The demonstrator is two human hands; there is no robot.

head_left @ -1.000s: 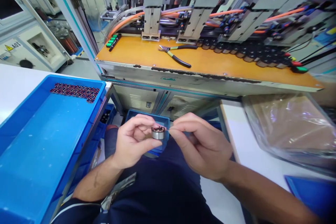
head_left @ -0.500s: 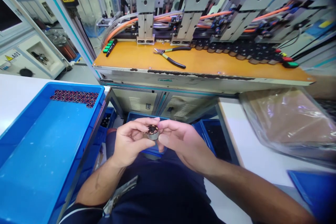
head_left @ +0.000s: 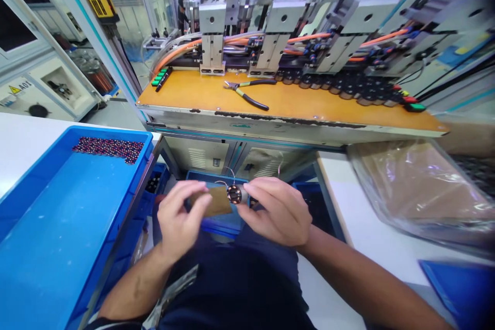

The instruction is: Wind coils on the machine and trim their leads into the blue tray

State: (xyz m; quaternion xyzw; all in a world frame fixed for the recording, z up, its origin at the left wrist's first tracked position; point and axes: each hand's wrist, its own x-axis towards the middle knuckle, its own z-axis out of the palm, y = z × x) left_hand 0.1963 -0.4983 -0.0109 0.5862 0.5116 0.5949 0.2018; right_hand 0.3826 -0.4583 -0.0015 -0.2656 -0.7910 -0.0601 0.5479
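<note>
Between the thumb and fingers of my right hand (head_left: pixel 276 211) is a small motor stator (head_left: pixel 236 194), a grey metal ring with copper windings inside. Its wound face is turned to the left, and thin wire ends stick up from it. My left hand (head_left: pixel 181 216) is just left of the stator, apart from it, with thumb and fingers parted and nothing visible between them. Both hands are above my lap. Below them, a blue bin (head_left: pixel 220 229) with a brown cardboard piece (head_left: pixel 218 202) is partly hidden.
On the left table stands a blue tray (head_left: pixel 50 232) with rows of small wound parts (head_left: pixel 108 148) at its far end. Cutting pliers (head_left: pixel 247 95) and a row of dark cylindrical parts (head_left: pixel 340 85) lie on the orange machine ledge (head_left: pixel 185 95). A plastic-wrapped package (head_left: pixel 406 185) lies at right.
My left hand has let go of the stator and moved left. The right hand now holds it alone, turned so its wound face points left. The view has tilted slightly.
</note>
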